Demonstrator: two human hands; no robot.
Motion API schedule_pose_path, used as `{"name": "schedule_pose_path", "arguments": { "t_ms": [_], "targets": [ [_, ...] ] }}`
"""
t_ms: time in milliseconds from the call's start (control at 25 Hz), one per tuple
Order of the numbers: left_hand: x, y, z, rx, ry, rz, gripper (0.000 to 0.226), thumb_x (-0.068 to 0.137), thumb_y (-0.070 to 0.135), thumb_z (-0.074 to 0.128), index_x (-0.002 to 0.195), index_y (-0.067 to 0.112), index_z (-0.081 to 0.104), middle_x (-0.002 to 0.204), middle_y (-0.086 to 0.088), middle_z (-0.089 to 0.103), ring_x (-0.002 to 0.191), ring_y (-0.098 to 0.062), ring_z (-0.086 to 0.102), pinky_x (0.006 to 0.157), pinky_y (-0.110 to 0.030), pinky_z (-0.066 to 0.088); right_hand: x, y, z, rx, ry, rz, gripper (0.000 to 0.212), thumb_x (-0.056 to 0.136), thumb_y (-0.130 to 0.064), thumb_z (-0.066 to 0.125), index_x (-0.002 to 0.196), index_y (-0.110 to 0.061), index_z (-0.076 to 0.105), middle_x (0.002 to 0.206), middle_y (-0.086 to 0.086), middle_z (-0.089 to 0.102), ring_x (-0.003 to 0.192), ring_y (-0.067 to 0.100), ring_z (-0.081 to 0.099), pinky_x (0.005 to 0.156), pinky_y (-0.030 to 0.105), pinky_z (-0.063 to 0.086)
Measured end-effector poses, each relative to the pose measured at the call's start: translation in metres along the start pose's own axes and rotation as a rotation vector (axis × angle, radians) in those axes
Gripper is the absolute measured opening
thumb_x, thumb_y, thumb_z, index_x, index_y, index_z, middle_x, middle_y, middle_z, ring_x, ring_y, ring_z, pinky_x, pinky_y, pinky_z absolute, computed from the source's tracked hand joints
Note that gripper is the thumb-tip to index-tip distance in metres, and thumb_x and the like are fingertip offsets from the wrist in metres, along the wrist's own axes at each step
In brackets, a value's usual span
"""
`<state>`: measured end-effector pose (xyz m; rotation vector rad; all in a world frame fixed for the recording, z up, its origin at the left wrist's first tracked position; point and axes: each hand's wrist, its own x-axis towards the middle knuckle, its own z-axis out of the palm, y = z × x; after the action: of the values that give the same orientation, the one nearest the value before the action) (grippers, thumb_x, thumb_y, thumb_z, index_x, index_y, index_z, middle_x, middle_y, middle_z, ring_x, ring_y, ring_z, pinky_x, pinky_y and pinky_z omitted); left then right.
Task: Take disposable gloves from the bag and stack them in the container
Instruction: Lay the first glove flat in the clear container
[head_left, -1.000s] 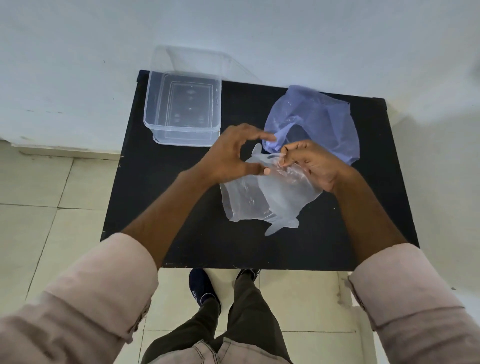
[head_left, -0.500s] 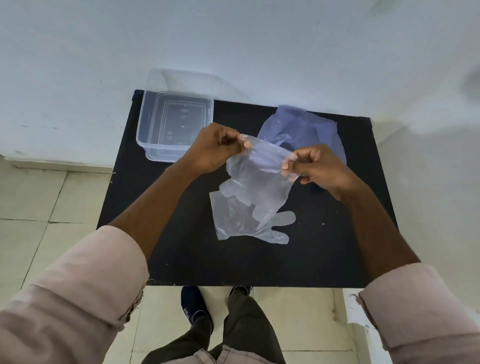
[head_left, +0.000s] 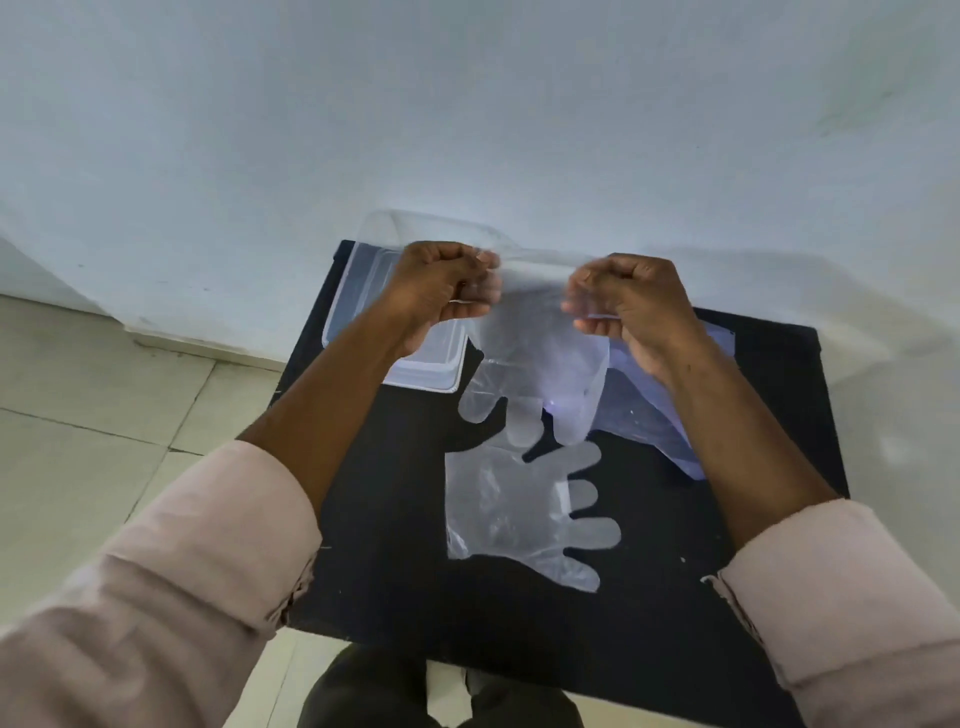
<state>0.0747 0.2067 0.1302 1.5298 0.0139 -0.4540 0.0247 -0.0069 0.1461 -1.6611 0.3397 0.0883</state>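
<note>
A clear disposable glove (head_left: 535, 358) hangs in the air with its fingers pointing down. My left hand (head_left: 441, 291) grips its cuff on the left and my right hand (head_left: 628, 301) grips the cuff on the right. A second clear glove (head_left: 519, 509) lies flat on the black table (head_left: 395, 545), fingers pointing right. The clear plastic container (head_left: 431, 371) stands at the table's far left corner, partly hidden behind my left hand. The bluish plastic bag (head_left: 644, 410) lies at the right, partly hidden by my right forearm.
A pale wall rises just behind the table. Tiled floor lies to the left and in front. A transparent lid (head_left: 395, 228) leans against the wall behind the container. My legs and dark trousers (head_left: 441, 696) show below the table's near edge.
Both hands have lifted one glove up off the pile and spread its cuff apart. The other glove stayed flat on the table. The camera has tilted up.
</note>
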Motion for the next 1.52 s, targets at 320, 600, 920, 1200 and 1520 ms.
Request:
{"name": "schedule_pose_path", "arguments": {
  "t_ms": [320, 600, 920, 1200, 1520],
  "targets": [
    [0.092, 0.068, -0.093, 0.112, 0.160, 0.064, 0.016, 0.092, 0.009, 0.053, 0.088, 0.009, 0.068, 0.078, -0.009, 0.069, 0.069, -0.021, 0.069, 0.071, -0.032, 0.058, 0.117, -0.069, 0.097, -0.085, 0.034, -0.087, 0.018, 0.082, -0.007, 0.054, 0.069, -0.013, 0.064, 0.078, 0.012, 0.071, 0.072, 0.023, 0.072, 0.074, 0.037, 0.062],
    [0.132, 0.102, -0.142, 0.118, 0.250, 0.414, 0.015, 0.088, 0.011, 0.056, 0.082, 0.016, 0.068, 0.075, -0.007, 0.069, 0.071, -0.020, 0.070, 0.072, -0.033, 0.056, 0.153, -0.102, 0.152, -0.138, 0.257, -0.458, 0.024, 0.081, -0.008, 0.050, 0.064, -0.023, 0.060, 0.073, 0.008, 0.070, 0.079, 0.031, 0.070, 0.077, 0.047, 0.060],
    [0.109, -0.016, -0.156, 0.609, 0.125, 0.591, 0.013, 0.093, 0.013, 0.060, 0.086, 0.006, 0.067, 0.074, -0.001, 0.067, 0.069, -0.001, 0.057, 0.068, -0.020, 0.045, 0.133, 0.016, 0.187, -0.346, 0.180, -0.507, 0.014, 0.093, -0.013, 0.058, 0.086, -0.003, 0.064, 0.089, 0.003, 0.070, 0.082, -0.001, 0.063, 0.073, 0.008, 0.044],
    [0.105, -0.096, -0.145, 1.322, -0.206, 0.250, 0.023, 0.095, 0.021, 0.047, 0.107, 0.011, 0.064, 0.101, -0.011, 0.071, 0.088, -0.030, 0.067, 0.080, -0.040, 0.055, 0.136, 0.090, 0.194, -0.961, -0.222, -0.266, 0.013, 0.092, -0.016, 0.054, 0.086, -0.004, 0.058, 0.091, 0.013, 0.064, 0.080, 0.028, 0.061, 0.071, 0.039, 0.050],
    [0.106, -0.105, -0.147, 1.610, -0.590, 0.161, 0.028, 0.095, 0.026, 0.054, 0.119, 0.018, 0.066, 0.116, -0.007, 0.071, 0.110, -0.024, 0.063, 0.112, -0.046, 0.035, 0.116, 0.078, 0.206, -1.513, -0.577, -0.061, 0.026, 0.091, -0.015, 0.056, 0.117, -0.013, 0.058, 0.113, 0.012, 0.065, 0.097, 0.027, 0.060, 0.097, 0.040, 0.044]
  ]
}}
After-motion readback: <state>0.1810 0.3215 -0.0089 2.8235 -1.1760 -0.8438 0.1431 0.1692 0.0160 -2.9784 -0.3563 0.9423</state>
